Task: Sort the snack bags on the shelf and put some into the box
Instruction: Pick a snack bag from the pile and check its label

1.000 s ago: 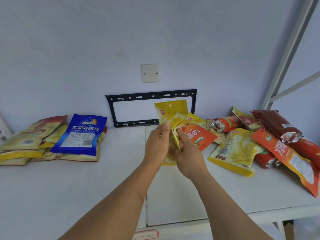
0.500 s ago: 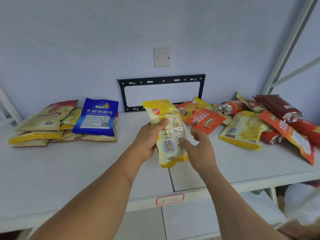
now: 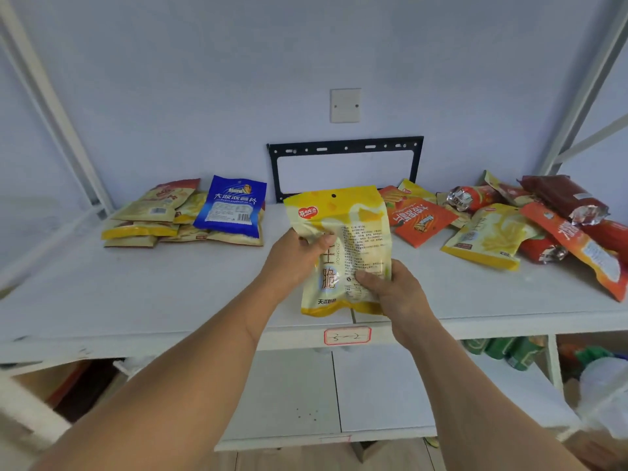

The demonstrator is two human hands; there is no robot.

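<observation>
yellow bag held up in both hands over the shelf edge

since half a second ago the right hand (image 3: 390, 287), which hung open just beside the yellow bag (image 3: 343, 246), has closed on it, and the bag now stands more upright and sits nearer the front edge of the shelf (image 3: 170, 283)

both hands hold the bag in the air above the shelf front. left hand (image 3: 295, 253) grips its left edge about halfway up, thumb curled over the printed face. right hand pinches the lower right corner, thumb on the front and the other fingers hidden behind. the bag's top, with a small hang hole, points toward the wall, and the bottom seam hangs just past the shelf lip, above a red-bordered label (image 3: 347, 335) stuck to the shelf edge

at the left rear of the shelf lies a pile of pale yellow bags (image 3: 146, 222) with a blue bag (image 3: 232, 210) resting on top. at the right lies a loose heap: an orange bag (image 3: 419, 220) just behind the held one, another yellow bag (image 3: 489, 234), red bags (image 3: 564, 197) with foil ends, and a long orange bag (image 3: 584, 249) reaching toward the shelf front

a black bracket (image 3: 345, 147) is fixed to the wall behind, with a white plate (image 3: 345, 105) above it. a lower shelf (image 3: 373, 392) shows beneath, with green packs (image 3: 503, 348) at its right
</observation>
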